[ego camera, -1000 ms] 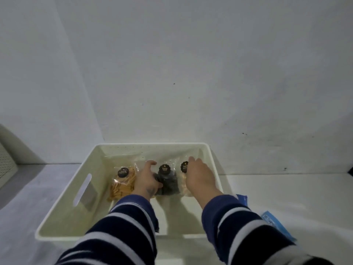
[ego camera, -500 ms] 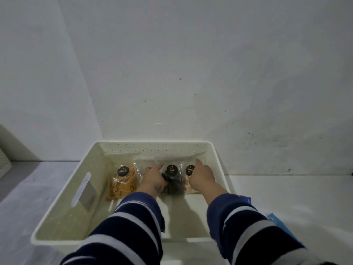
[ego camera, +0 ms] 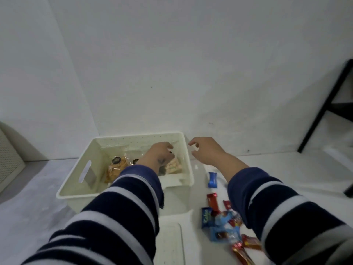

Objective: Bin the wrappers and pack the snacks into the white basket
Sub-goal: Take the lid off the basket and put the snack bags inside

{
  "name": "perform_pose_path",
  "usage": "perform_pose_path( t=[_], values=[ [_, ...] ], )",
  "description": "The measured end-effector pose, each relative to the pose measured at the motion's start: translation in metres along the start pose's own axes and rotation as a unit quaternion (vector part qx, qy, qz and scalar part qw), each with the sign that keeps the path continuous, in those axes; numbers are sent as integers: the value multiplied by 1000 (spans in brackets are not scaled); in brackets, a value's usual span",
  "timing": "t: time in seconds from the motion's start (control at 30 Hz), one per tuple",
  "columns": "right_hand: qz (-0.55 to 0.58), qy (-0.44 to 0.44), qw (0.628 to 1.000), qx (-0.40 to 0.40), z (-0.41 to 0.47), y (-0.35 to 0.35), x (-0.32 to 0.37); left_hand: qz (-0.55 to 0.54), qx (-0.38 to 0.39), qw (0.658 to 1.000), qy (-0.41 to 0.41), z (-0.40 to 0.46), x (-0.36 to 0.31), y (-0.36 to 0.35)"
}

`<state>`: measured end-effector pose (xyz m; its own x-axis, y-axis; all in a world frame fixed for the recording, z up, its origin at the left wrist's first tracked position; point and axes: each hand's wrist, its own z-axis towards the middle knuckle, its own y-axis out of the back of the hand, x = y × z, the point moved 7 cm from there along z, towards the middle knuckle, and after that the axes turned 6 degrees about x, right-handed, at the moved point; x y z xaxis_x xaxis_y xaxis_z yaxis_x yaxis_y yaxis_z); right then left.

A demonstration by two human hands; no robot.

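Head cam, starting nearest: two striped navy-and-white sleeves come in from the bottom. Between them, close to the person, sits the corner of a white lid or tray. Just right of that is a loose pile of wrapped snacks on the white table, blue packs and red ones mixed together, partly hidden under the right sleeve. A bit farther out, one blue packet lies on its own, just beside the white basket.

The basket's on the left, up against the wall. Three clear bags are lined up along its far side: an orange snack bag on the left, a dark one mostly hidden behind the left wrist, and a pale snack bag on the right.

The left hand is down inside the basket over the dark bag, fingers curled, but I can't tell if it's actually gripping anything. The right hand hangs in the air just past the basket's right rim, fingers loosely spread, holding nothing.
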<state>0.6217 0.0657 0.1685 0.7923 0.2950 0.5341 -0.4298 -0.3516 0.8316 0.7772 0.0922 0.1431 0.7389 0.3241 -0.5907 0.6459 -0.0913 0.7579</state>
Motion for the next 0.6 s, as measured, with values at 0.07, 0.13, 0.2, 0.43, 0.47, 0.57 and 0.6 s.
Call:
perform_pose_path(
  t=[0.07,0.13,0.2,0.43,0.47,0.57,0.6],
  values=[
    [-14,-17,1000,5,-28,15,-27,38,4,999,-20,-16,-31,-16],
    [-24,-37,999,13,-57,28,-59,46,3,998,-37,-35,-63,-35],
    [-31,-55,998,23,-88,40,-96,42,11,998,-54,-51,-93,-63],
    [-61,-115,990,49,-196,74,-245,8,51,997,-55,-108,-172,-196],
    [-61,-126,989,51,-213,78,-269,5,60,997,-53,-115,-181,-218],
    [-49,-163,984,53,-263,92,-337,-8,100,994,-49,-137,-208,-283],
    [-45,-176,982,51,-279,97,-358,-10,119,992,-46,-145,-216,-304]
  ],
)
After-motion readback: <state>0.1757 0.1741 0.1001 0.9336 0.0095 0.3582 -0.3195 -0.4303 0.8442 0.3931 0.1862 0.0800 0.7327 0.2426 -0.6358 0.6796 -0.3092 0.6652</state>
